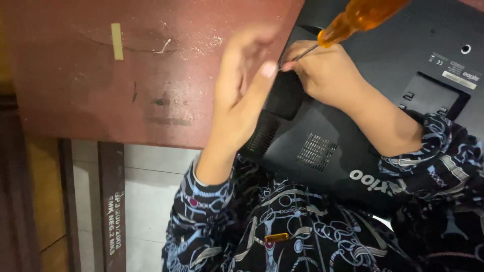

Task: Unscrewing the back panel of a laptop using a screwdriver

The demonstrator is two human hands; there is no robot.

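Right hand [325,70] grips screwdriver [353,20], tip at monitor back [403,95]; left hand [242,85] loose, fingers unclenched, touching monitor edge.

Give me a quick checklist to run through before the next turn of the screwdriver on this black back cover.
1. Right hand grips the screwdriver by its shaft: ok.
2. Tip seated in a screw head: cannot tell, the fingers hide it.
3. Left hand near the tip, thumb by the shaft: ok, though blurred.
4. Black back cover lies flat on the reddish table: not ok, part overhangs the edge toward the lap.
5. Loose screws on the table: cannot tell; only dust and scratches show.
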